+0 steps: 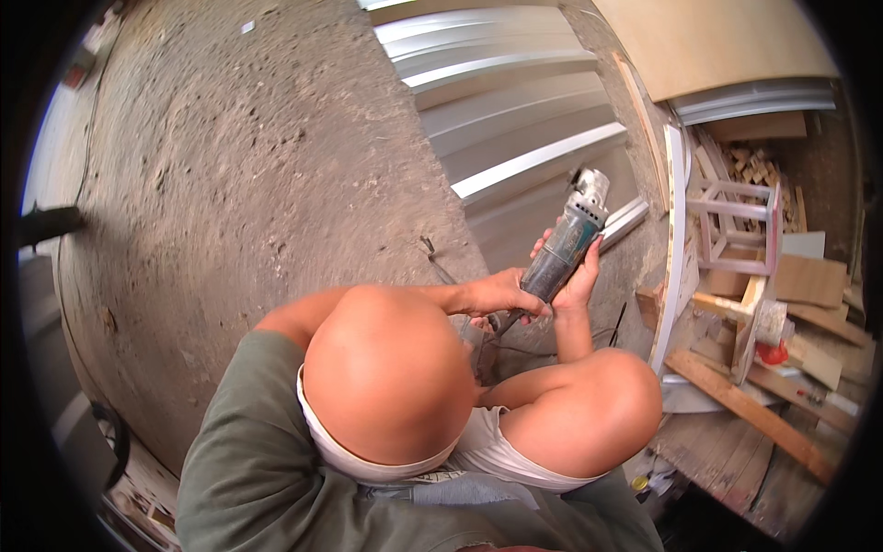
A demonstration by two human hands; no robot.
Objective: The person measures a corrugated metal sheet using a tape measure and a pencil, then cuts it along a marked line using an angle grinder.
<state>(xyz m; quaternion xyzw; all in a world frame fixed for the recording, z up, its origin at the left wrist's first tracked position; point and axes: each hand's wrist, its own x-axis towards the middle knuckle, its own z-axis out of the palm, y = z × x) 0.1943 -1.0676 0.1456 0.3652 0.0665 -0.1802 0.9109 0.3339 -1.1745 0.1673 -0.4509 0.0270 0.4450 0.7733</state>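
Note:
An angle grinder (561, 253) with a dark teal-and-black body and a silver head is held in front of my knees, its head tilted up to the right. My left hand (504, 294) is closed around the rear of its body, near the cord end. Farther forward, my right hand (579, 281) wraps the body from beneath, with fingertips showing on the far side. A dark cord (501, 324) runs from the tool down between my legs. Just beyond the grinder lies ribbed silver metal sheeting (529, 115), and a narrow metal strip (625, 221) sits beside its head.
Rough, dusty concrete (248, 156) spreads to the left. On the right are a pale wooden frame (736, 216), stacked offcuts, a loose plank (750, 409) and a long white-edged board (676, 239). A plywood sheet (727, 46) lies at the far right.

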